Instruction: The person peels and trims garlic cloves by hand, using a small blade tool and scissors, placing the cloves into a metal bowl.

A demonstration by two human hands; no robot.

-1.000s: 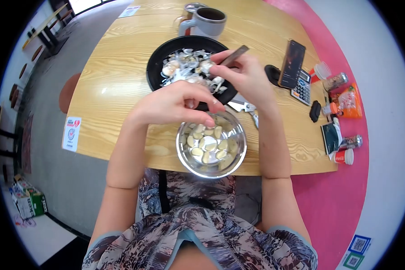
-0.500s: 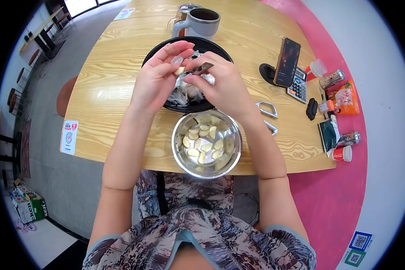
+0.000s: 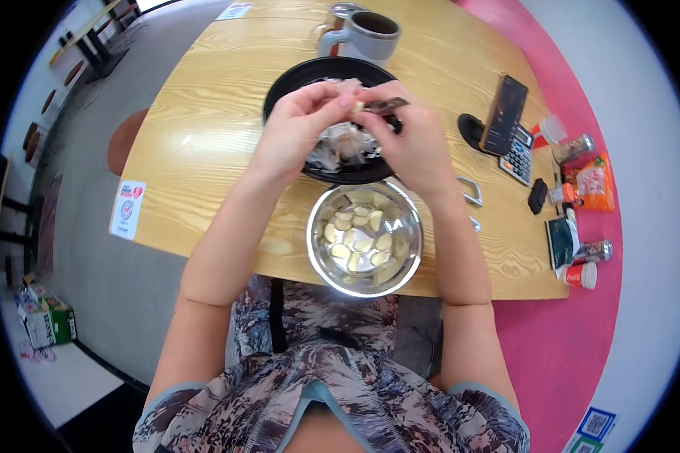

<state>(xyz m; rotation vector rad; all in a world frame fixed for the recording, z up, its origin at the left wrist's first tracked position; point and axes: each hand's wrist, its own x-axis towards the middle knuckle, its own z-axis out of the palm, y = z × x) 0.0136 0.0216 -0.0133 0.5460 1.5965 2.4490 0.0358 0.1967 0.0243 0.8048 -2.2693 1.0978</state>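
Observation:
Over the black bowl, my left hand pinches a pale garlic clove between thumb and fingers. My right hand is closed round a small dark knife, its thumb and fingers close against the clove. The far end of the knife points right; the rest is hidden by my fingers. Beneath my hands, the black bowl holds papery skins and a garlic bulb. Nearer to me stands a shiny metal bowl with several peeled garlic cloves spread on its bottom.
A grey mug and a glass jar stand behind the black bowl. To the right are a propped phone, a calculator and a metal handle-like piece. Spice jars and packets line the right edge.
My hands have come closer together, and the left fingers have closed in round the clove. The whole view has shifted, so the bowls appear further right.

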